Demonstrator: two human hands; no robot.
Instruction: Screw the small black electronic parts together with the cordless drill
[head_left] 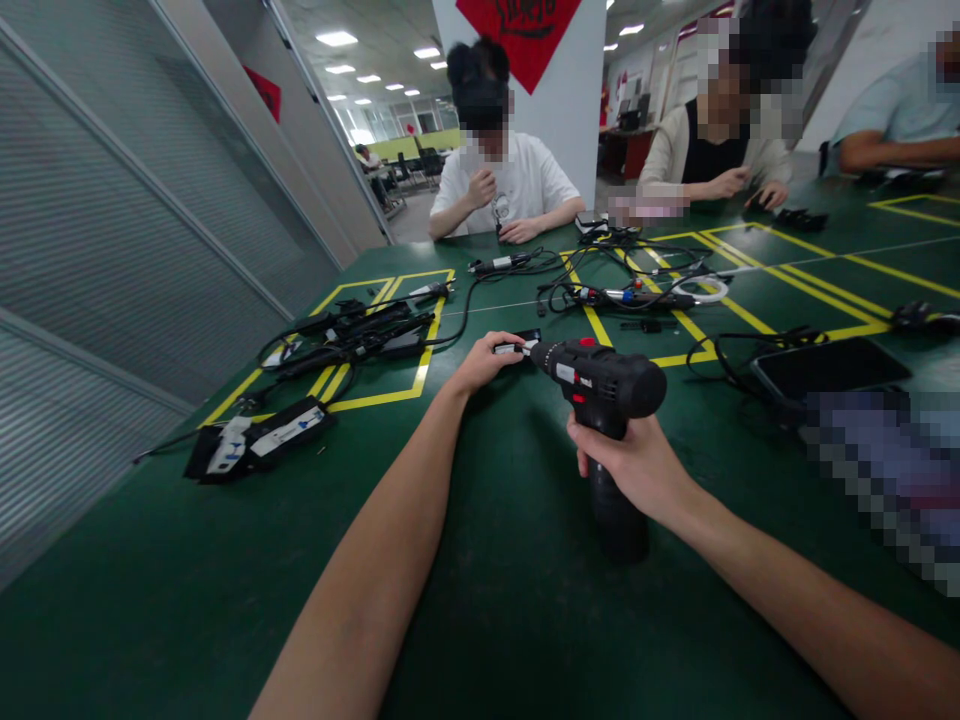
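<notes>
My right hand (637, 462) is wrapped round the grip of a black cordless drill (592, 375) with red buttons. The drill lies level in the air, its chuck pointing left and away from me. At the chuck's tip, my left hand (484, 362) has its fingers closed on a small black part (529, 337) with a pale strip, resting at the table. The bit end meets or nearly meets this part beside my fingertips; whether they touch I cannot tell. My fingers hide some of the part.
Black cabled devices (360, 335) lie inside yellow tape (375, 402) on the green table (315, 600). A black pouch (292, 428) is at left. More cables and a pen-like tool (630, 297) lie beyond the drill, with a phone (829, 368) at right. Several people sit across.
</notes>
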